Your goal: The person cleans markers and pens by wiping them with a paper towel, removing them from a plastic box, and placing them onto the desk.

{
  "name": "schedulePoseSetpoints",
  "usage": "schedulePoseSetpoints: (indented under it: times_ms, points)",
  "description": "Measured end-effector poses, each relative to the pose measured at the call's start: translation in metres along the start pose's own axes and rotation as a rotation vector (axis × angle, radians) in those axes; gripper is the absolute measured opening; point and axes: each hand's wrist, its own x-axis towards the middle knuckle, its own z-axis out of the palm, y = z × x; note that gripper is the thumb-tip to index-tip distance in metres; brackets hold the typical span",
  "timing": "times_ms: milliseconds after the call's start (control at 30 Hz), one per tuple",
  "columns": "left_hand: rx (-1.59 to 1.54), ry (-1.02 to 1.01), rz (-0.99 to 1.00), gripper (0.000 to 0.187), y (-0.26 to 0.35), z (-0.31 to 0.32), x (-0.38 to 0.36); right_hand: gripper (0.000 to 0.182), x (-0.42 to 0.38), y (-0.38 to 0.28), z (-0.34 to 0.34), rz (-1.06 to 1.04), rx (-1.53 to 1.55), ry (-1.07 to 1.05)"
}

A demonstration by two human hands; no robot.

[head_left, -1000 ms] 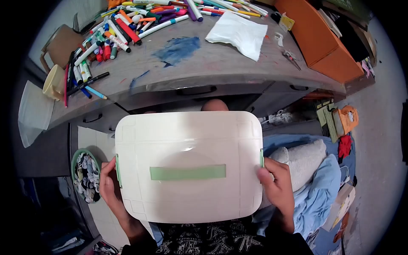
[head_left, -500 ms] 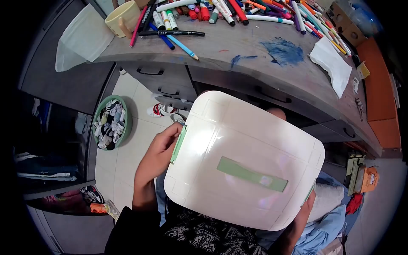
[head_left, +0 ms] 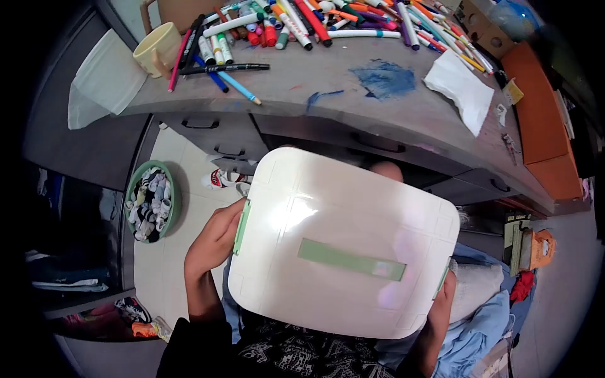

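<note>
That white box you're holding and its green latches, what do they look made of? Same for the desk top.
White box: likely moulded plastic, smooth and semi-glossy, with a bright glare patch and moulded lines on the lid. Green latch under the left hand: seemingly plastic too, matte. Desk top: probably wood or laminate, dull grey, stained with blue ink.

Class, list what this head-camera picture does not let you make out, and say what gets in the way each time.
- Contents of the white box: hidden by its closed lid.
- Right hand: mostly behind the box's edge; its grip is unclear.
- Left hand: fingertips hidden at the green latch.
- Markers: the pile is cut off by the top edge.
- Print on the markers: too small to read.
- Items in the green basket: too small to identify.
</note>
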Motion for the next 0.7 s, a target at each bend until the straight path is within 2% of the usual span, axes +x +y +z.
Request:
schedulePoseSetpoints:
  times_ms: [33,100,133,167,233,267,300,367,400,467,533,600,633,700]
  points:
    - [-0.005,-0.006,0.012,0.03,-0.005,-0.001,-0.001,0.021,-0.001,0.004,-0.001,-0.006,-0.006,0.012]
    - [-0.2,-0.007,-0.048,0.032,-0.014,0.001,-0.005,0.023,-0.001,0.011,-0.003,0.16,0.169,0.011]
    - [-0.249,0.02,-0.076,0.028,-0.015,0.005,-0.005,0.02,0.0,0.007,0.005,0.2,0.248,0.101]
    - [-0.253,0.015,-0.067,0.028,-0.019,0.007,-0.005,0.02,0.002,0.012,0.0,0.194,0.245,0.109]
    - [-0.27,0.086,-0.128,0.02,-0.03,0.007,-0.003,0.015,0.012,0.019,-0.017,0.07,0.025,0.081]
    - [-0.27,0.081,-0.117,0.02,-0.028,0.007,-0.002,0.016,0.015,0.005,-0.033,0.182,-0.006,0.16]
    - [-0.288,0.103,-0.118,0.015,-0.025,0.007,-0.003,0.018,0.018,-0.01,-0.042,0.115,0.058,0.28]
    - [-0.308,0.115,-0.123,0.012,-0.023,0.009,-0.007,0.017,0.02,-0.063,-0.044,-0.112,-0.049,0.317]
    - [-0.327,0.111,-0.135,0.012,-0.023,0.009,-0.008,0.013,0.02,-0.087,-0.035,-0.225,-0.112,0.256]
    - [-0.348,0.087,-0.123,0.013,-0.018,0.014,-0.006,0.016,0.025,-0.129,-0.016,-0.497,-0.461,-0.12]
    - [-0.372,0.208,-0.07,0.024,-0.007,0.025,-0.004,0.025,0.037,-0.151,0.01,-0.593,-0.556,-0.397]
    - [-0.426,0.211,-0.074,0.027,-0.001,0.029,-0.002,0.031,0.047,-0.155,0.029,-0.714,-0.755,-0.479]
    - [-0.471,0.231,-0.106,0.031,0.001,0.031,-0.002,0.019,0.049,-0.155,0.037,-0.785,-0.868,-0.508]
    - [-0.515,0.256,-0.087,0.029,-0.002,0.035,-0.002,0.018,0.049,-0.151,0.048,-0.948,-1.153,-0.547]
